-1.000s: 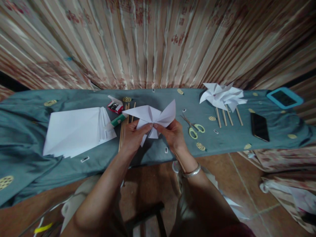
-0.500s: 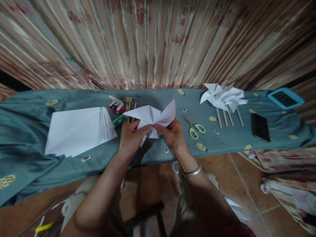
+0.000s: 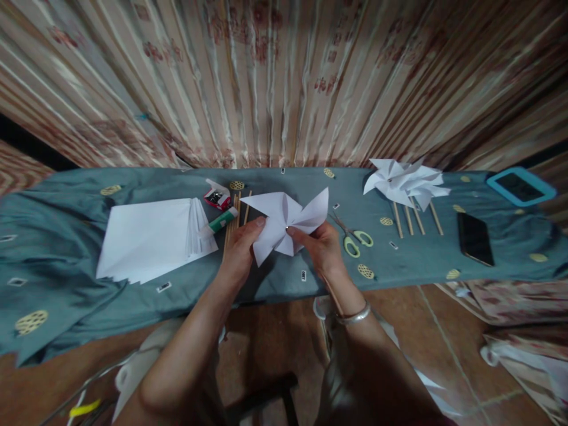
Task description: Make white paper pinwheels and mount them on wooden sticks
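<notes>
A white paper pinwheel [image 3: 277, 222] with a small metal pin at its centre is held up over the cloth between both hands. My left hand [image 3: 242, 248] grips its left blade, thumb on top. My right hand [image 3: 323, 245] pinches it near the centre, the thumb close by the pin; the fingers behind the paper are hidden. Several wooden sticks [image 3: 247, 207] lie just beyond my left hand, partly covered. Beside them are a green glue stick [image 3: 222, 220] and a small red box [image 3: 217, 196] of metal pins. Scissors [image 3: 352, 236] with light green handles rest right of my right hand.
A stack of white paper [image 3: 148, 236] lies at the left on the green tablecloth [image 3: 284, 290]. Finished pinwheels [image 3: 403, 183] on sticks are at the right, near a black phone [image 3: 474, 238] and a blue-framed tablet [image 3: 521, 186]. A curtain [image 3: 284, 83] hangs behind the table.
My left thumb has moved off the pinwheel's centre to its left blade, leaving the pin in plain sight. My right thumb stays close to the centre. The view has shifted slightly.
</notes>
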Demonstrator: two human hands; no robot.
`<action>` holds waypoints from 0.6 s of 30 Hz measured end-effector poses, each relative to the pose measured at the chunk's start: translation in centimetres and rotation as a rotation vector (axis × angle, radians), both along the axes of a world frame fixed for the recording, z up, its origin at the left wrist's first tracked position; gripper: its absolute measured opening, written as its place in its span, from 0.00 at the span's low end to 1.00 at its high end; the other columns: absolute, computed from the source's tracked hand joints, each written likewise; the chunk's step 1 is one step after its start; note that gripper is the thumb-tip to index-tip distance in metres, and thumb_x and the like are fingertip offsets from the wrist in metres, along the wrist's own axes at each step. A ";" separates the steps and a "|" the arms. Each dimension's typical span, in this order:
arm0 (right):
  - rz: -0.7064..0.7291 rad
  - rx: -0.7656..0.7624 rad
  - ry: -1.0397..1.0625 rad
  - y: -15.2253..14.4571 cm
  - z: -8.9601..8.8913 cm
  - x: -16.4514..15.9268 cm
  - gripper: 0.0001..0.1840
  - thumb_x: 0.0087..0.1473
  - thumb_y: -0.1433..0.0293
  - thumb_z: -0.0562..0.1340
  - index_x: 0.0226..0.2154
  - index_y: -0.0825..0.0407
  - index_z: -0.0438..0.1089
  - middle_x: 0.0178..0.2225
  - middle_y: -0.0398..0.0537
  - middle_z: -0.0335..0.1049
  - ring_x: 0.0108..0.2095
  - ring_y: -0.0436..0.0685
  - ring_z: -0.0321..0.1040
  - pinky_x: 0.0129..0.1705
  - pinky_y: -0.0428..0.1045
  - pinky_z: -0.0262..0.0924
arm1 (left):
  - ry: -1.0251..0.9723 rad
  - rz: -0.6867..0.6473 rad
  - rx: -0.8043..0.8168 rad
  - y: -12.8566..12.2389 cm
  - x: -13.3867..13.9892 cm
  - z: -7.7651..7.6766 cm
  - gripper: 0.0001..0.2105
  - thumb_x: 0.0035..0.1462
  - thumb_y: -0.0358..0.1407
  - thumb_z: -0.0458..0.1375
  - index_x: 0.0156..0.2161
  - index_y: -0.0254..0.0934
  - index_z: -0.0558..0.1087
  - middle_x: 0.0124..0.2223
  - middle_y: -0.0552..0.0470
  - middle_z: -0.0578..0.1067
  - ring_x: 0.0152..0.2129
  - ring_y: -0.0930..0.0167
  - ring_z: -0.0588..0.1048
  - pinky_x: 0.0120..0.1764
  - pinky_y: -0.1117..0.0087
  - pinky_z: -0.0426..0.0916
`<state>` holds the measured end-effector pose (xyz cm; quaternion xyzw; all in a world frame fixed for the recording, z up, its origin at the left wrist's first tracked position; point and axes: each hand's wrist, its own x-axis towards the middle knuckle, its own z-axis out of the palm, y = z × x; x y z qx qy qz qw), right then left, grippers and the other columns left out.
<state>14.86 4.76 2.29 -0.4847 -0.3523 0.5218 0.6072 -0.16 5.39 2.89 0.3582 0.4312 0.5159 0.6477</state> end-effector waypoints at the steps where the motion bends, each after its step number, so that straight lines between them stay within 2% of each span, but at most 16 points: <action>1: -0.007 0.000 0.007 0.0 0.1 0.2 0.16 0.33 0.68 0.75 0.30 0.50 0.78 0.32 0.44 0.82 0.31 0.56 0.76 0.38 0.53 0.72 | 0.001 0.011 0.004 0.1 -0.2 0.0 0.22 0.47 0.55 0.63 0.32 0.35 0.80 0.30 0.47 0.80 0.28 0.66 0.78 0.34 0.68 0.71; 4: -0.010 0.001 0.042 0.0 0.7 1.1 0.14 0.33 0.68 0.76 0.28 0.51 0.78 0.31 0.46 0.82 0.30 0.56 0.76 0.37 0.52 0.71 | 0.139 0.091 0.049 0.5 -1.6 -0.3 0.23 0.47 0.56 0.63 0.33 0.36 0.80 0.33 0.46 0.81 0.33 0.64 0.78 0.39 0.67 0.71; 6: -0.028 -0.003 0.076 0.0 1.2 1.8 0.12 0.32 0.68 0.76 0.25 0.51 0.78 0.30 0.46 0.81 0.29 0.55 0.75 0.37 0.50 0.71 | 0.379 0.157 0.168 1.1 -3.0 -0.8 0.16 0.45 0.49 0.66 0.32 0.38 0.80 0.33 0.49 0.81 0.32 0.66 0.77 0.39 0.67 0.70; 8: -0.060 -0.010 0.119 0.0 1.6 2.3 0.12 0.31 0.68 0.77 0.21 0.51 0.77 0.28 0.44 0.80 0.28 0.53 0.75 0.38 0.49 0.70 | 0.688 0.165 0.334 1.7 -4.2 -1.4 0.10 0.51 0.41 0.63 0.35 0.39 0.80 0.36 0.49 0.81 0.33 0.65 0.77 0.42 0.65 0.70; 10: -0.082 -0.007 0.156 0.0 1.9 2.6 0.12 0.30 0.69 0.77 0.18 0.51 0.74 0.25 0.43 0.79 0.27 0.52 0.74 0.39 0.48 0.70 | 0.996 0.118 0.488 2.3 -5.0 -2.0 0.07 0.52 0.34 0.60 0.36 0.38 0.80 0.40 0.46 0.81 0.39 0.62 0.76 0.48 0.61 0.69; 13: -0.080 -0.004 0.180 0.0 2.1 2.7 0.13 0.29 0.69 0.77 0.16 0.51 0.73 0.24 0.42 0.79 0.28 0.52 0.75 0.40 0.48 0.71 | 1.361 -0.024 0.567 2.8 -4.7 -2.4 0.14 0.53 0.27 0.57 0.44 0.34 0.78 0.49 0.42 0.79 0.47 0.56 0.73 0.52 0.54 0.67; 15: -0.069 -0.011 0.182 0.0 2.1 2.7 0.12 0.30 0.69 0.76 0.16 0.51 0.73 0.24 0.43 0.79 0.28 0.52 0.75 0.40 0.48 0.70 | 1.519 -0.095 0.547 3.0 -4.0 -2.5 0.16 0.55 0.26 0.56 0.48 0.32 0.76 0.51 0.40 0.77 0.49 0.54 0.71 0.51 0.52 0.67; 18: -0.061 -0.013 0.180 -0.2 2.1 2.6 0.14 0.31 0.69 0.76 0.14 0.51 0.71 0.24 0.43 0.78 0.28 0.53 0.75 0.40 0.48 0.71 | 1.639 -0.116 0.515 3.2 -3.3 -2.4 0.16 0.56 0.27 0.55 0.50 0.32 0.74 0.50 0.39 0.77 0.50 0.54 0.71 0.50 0.53 0.67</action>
